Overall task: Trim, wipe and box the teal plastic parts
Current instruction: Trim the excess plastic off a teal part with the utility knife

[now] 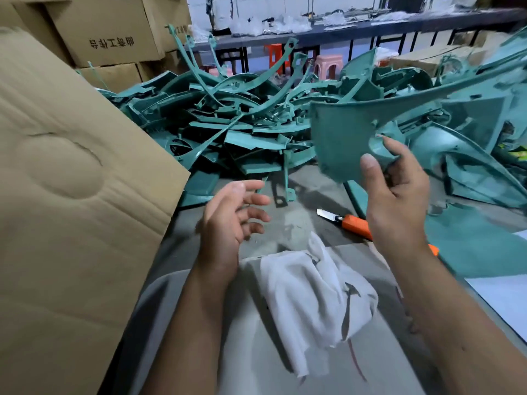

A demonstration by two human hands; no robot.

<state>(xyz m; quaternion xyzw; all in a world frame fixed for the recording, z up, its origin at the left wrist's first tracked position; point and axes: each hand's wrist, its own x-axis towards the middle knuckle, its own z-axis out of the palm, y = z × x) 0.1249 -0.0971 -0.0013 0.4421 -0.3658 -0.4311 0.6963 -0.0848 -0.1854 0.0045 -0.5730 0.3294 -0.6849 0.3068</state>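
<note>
My right hand [395, 195] pinches the lower corner of a large curved teal plastic panel [342, 132], held up over the floor. My left hand [231, 220] hovers palm up to the left of it, fingers relaxed, holding nothing. A white cloth [310, 292] lies crumpled on my lap between my forearms. An orange-handled knife [350, 222] with its blade out lies on the floor, partly hidden behind my right wrist. A big heap of teal plastic parts [228, 121] covers the floor ahead.
A tilted cardboard flap [71, 195] fills the left side. Stacked cardboard boxes [105, 32] stand at the back left. More teal panels [470, 155] lie at the right. A long bench [356, 29] with plastic stools under it runs along the back, a person standing behind it.
</note>
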